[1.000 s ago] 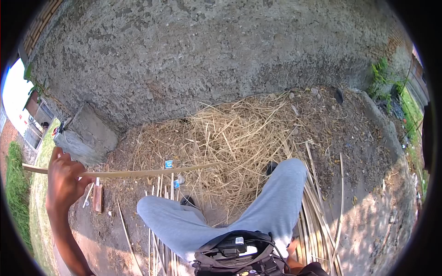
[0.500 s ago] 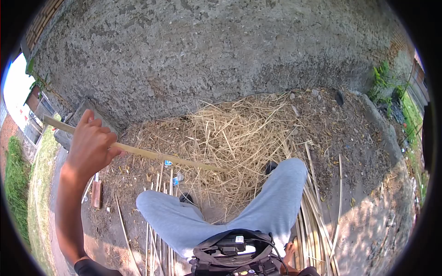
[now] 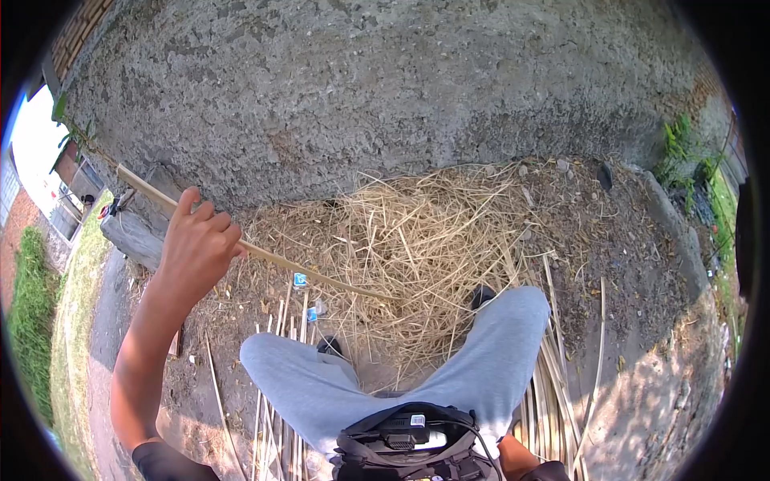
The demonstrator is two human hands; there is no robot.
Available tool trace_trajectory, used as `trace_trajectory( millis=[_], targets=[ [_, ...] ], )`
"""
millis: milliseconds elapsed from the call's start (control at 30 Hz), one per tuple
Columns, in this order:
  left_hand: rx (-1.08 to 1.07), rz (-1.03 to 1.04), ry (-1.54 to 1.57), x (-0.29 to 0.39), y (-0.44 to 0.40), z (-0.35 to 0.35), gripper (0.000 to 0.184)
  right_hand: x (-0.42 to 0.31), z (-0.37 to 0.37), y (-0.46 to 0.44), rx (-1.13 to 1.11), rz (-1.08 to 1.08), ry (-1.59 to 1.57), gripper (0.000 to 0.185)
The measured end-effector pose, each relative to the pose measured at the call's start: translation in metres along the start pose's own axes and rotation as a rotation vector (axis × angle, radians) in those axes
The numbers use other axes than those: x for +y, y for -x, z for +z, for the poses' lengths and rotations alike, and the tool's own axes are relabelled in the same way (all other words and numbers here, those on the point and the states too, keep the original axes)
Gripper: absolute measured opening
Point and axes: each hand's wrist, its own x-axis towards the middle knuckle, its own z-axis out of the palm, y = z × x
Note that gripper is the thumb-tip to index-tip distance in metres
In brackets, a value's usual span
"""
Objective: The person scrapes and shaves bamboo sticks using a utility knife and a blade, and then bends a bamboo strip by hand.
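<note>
shifted rightward: left hand (image 3: 200, 239) | curled round strip (image 3: 282, 261) | right hand hidden, can't tell

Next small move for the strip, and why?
Probably draw the strip closer in: only the left hand visibly grips it, one end shows against the straw pile, and the right arm sits low beside the right leg, its hand hidden.

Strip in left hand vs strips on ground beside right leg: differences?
The held strip is single; the ground strips are several. The left hand grips the held strip; the ground strips lie beside the leg. Shared: both long, narrow, pale.
</note>
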Motion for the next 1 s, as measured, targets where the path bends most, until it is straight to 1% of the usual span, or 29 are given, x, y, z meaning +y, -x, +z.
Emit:
trace_trajectory(
  millis=[233, 433, 800, 1000],
  targets=[
    [-0.028, -0.002, 0.006, 0.0, -0.027, 0.003, 0.018, -0.029, 0.005, -0.064, -0.075, -0.057, 0.022, 0.012],
    [-0.022, 0.038, 0.016, -0.007, -0.055, 0.007, 0.019, -0.038, 0.014, -0.087, -0.114, -0.064, 0.046, 0.012],
    [0.008, 0.042, 0.016, -0.013, -0.057, 0.016, 0.02, -0.029, 0.012, -0.079, -0.13, -0.091, 0.062, 0.014],
    [0.005, 0.025, 0.035, -0.005, -0.063, 0.006, 0.019, -0.023, -0.002, -0.072, -0.131, -0.118, 0.066, 0.015]
  ],
)
